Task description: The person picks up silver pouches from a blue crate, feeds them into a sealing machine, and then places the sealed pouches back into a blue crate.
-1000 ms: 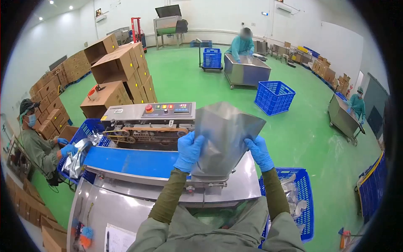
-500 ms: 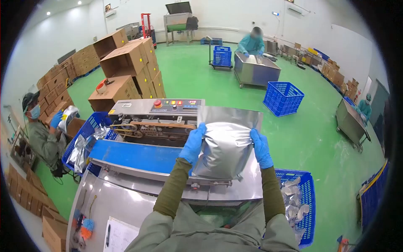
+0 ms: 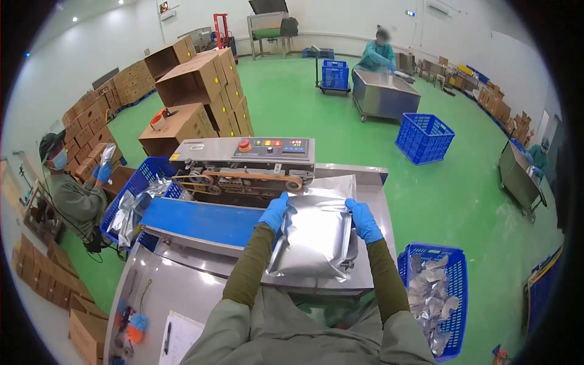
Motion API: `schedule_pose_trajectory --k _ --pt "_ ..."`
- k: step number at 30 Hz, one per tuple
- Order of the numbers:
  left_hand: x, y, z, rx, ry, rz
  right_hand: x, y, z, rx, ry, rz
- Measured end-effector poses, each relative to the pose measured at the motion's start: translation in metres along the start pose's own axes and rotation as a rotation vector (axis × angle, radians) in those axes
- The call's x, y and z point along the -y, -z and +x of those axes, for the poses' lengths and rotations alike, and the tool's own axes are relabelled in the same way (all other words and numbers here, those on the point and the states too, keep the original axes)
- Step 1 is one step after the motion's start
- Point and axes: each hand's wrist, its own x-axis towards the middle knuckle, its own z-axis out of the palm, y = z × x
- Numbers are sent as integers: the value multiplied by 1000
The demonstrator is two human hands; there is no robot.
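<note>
A filled silver foil pouch [image 3: 313, 234] lies on the steel table [image 3: 365, 267] in front of me, its flat top edge pointing toward the sealing machine [image 3: 243, 167]. My left hand [image 3: 275, 211], in a blue glove, grips the pouch's upper left corner. My right hand [image 3: 363, 220], also gloved, pinches the upper right corner. The machine's blue conveyor belt [image 3: 194, 220] runs to the left of the pouch.
A blue crate [image 3: 435, 295] of silver pouches stands at my right. Another blue crate [image 3: 137, 188] with pouches sits left of the belt, where a seated person [image 3: 73, 198] holds a pouch. Stacked cardboard boxes [image 3: 201, 91], a blue crate [image 3: 424, 137] and steel carts [image 3: 383, 94] stand on the green floor.
Both hands lowered the pouch from held up in the air down onto the table. The seated person at left lifted a pouch from the crate.
</note>
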Motion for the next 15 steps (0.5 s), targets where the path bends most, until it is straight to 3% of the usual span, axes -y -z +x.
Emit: schedule_pose_trajectory --k 2,4,6,8,9,10,11,12,13,14,15 --pt "-4 15 -9 -31 16 -3 -9 -9 7 28 12 -69" --pt "13 47 -4 0 -195 24 -14 -17 -16 32 7 -132" --pt "-19 62 -64 29 -137 -44 23 -22 -67 106 -52 294" --pt "10 104 -41 -369 -710 631 -1 -11 -99 -17 -141 390" --pt "-1 90 -61 -553 -968 670 -12 -12 -117 6 -159 577" --pt "-8 55 -96 -544 -1131 550 -36 -25 -130 16 -112 799" --pt "-3 5 -134 -338 -1132 477 -34 -38 -147 1 -199 983" --pt "3 -45 -173 -138 -1105 398 -49 -51 -157 228 -135 1228" --pt "35 -86 -195 30 -1135 655 -51 -55 -163 427 -206 1451" --pt "57 -114 -207 174 -1188 896 -56 -51 -169 367 -194 1477" --pt "66 -130 -205 215 -1185 900 -55 -47 -172 159 -28 1510"
